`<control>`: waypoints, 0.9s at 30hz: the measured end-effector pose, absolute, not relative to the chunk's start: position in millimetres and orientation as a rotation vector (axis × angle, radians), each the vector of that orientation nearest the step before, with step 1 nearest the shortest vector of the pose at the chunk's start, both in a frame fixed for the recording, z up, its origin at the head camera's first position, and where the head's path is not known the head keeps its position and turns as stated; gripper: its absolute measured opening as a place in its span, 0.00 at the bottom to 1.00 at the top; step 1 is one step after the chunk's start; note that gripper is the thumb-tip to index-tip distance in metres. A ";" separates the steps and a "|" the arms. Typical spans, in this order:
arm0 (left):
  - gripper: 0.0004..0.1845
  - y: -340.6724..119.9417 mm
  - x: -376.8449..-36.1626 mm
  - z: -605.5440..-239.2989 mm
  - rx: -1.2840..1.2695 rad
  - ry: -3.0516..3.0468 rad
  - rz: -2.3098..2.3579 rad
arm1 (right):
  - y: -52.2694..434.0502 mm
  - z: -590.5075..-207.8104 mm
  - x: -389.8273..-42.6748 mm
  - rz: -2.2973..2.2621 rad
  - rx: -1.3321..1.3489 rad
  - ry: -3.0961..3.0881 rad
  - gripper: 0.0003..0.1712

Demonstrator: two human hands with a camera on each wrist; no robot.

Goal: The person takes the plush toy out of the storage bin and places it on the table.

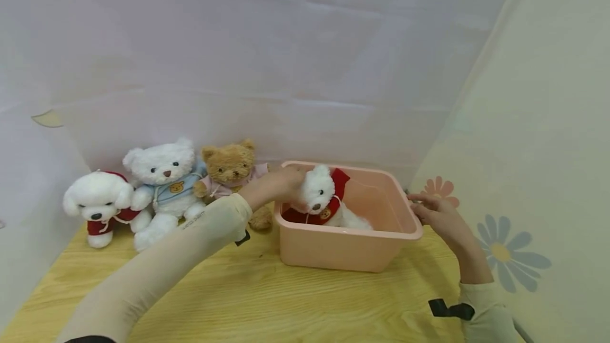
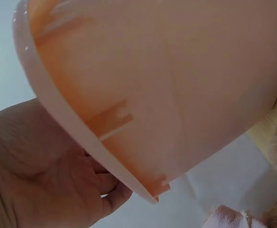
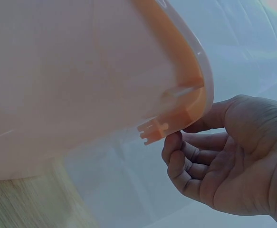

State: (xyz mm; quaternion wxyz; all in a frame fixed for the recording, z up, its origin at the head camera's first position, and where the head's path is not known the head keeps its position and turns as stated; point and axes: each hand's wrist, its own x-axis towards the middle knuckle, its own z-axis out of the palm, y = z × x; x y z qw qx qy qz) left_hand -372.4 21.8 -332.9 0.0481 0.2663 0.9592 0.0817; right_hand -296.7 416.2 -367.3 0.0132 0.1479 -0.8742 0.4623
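A pink plastic bin (image 1: 333, 247) stands on the wooden table. Inside it a white teddy bear (image 1: 313, 187) in a red top leans at the left end, its head near rim height. My left hand (image 1: 281, 184) reaches over the left rim, right at the side of the bear's head, and is blurred there. In the left wrist view the rim hides part of this left hand (image 2: 57, 166); its visible fingers are bent, and I cannot tell whether they grip the bear. At the bin's right end, my right hand (image 3: 228, 161) pinches the rim (image 3: 207, 90) between thumb and fingers.
Left of the bin, a brown teddy bear (image 1: 231, 163) in pink, a white bear (image 1: 164, 165) in light blue and a white plush dog (image 1: 97, 200) in red sit in a row. Pale sheeting (image 1: 238, 57) hangs behind; a flowered wall (image 1: 538, 173) rises on the right.
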 end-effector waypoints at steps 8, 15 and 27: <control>0.46 37.8 -372.1 -327.7 1.075 2.903 0.391 | 418.0 -366.9 -298.4 1.400 0.457 -2.736 0.28; 0.46 50.2 -374.0 -338.6 1.165 2.807 0.617 | 414.6 -366.7 -298.8 1.411 0.459 -2.730 0.27; 0.44 52.3 -387.5 -359.5 1.112 2.681 0.955 | 414.7 -366.9 -299.5 1.395 0.466 -2.729 0.28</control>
